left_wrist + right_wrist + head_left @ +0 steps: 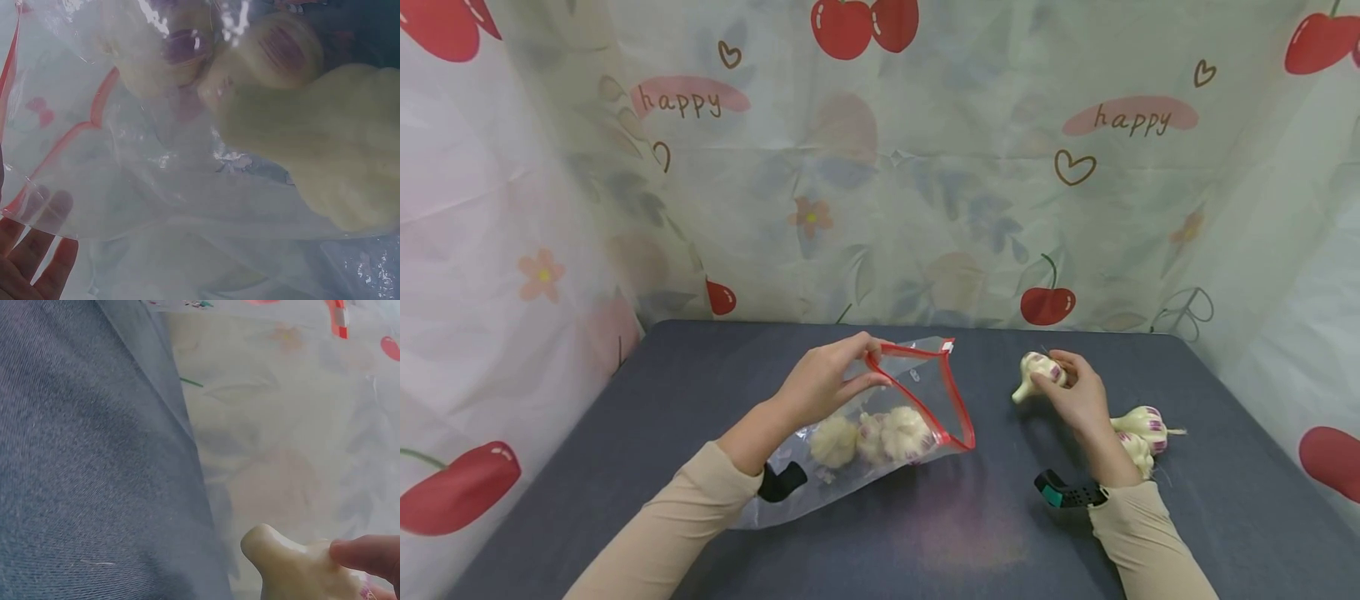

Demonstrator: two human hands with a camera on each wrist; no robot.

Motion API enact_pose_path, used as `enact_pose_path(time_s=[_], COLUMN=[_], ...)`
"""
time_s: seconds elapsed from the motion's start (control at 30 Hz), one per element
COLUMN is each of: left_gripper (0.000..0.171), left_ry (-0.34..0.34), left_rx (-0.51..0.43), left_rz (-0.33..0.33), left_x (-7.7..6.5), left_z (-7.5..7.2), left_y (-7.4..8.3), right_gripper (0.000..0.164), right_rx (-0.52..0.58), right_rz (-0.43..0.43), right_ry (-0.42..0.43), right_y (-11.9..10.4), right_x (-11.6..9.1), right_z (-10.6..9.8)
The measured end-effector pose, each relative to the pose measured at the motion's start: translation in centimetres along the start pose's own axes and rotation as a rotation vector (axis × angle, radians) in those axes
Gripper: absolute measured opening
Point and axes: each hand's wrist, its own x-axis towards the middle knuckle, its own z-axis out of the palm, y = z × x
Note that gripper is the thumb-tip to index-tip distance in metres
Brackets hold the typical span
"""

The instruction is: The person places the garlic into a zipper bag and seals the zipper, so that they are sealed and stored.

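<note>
My left hand pinches the red-edged rim of a clear zip bag, whose mouth gapes toward the right. Inside the bag lie several garlic bulbs, seen through the plastic close up in the left wrist view, where the left fingers show at the bag's edge. To the right of the bag, my right hand holds one white and purple garlic bulb above the table, its stem pointing down and left. In the right wrist view that bulb shows at the bottom, with a fingertip against it.
More garlic bulbs lie on the dark table beside the right wrist, partly behind it. A black band is on the right wrist. A printed curtain closes off the back and both sides.
</note>
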Motion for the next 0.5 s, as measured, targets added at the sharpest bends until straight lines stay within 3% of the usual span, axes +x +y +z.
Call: enact_pose_path(time_s=[0.5], left_gripper=[0.029], left_ry=[0.010], left_rx=[0.008], left_rz=[-0.008], left_x=[0.2], left_z=[-0.4], left_y=[-0.1], right_gripper=[0.059], right_rx=[0.023], right_rz=[-0.030], right_ry=[-0.016], right_y=[-1.4], right_x=[-1.0], right_z=[-0.4])
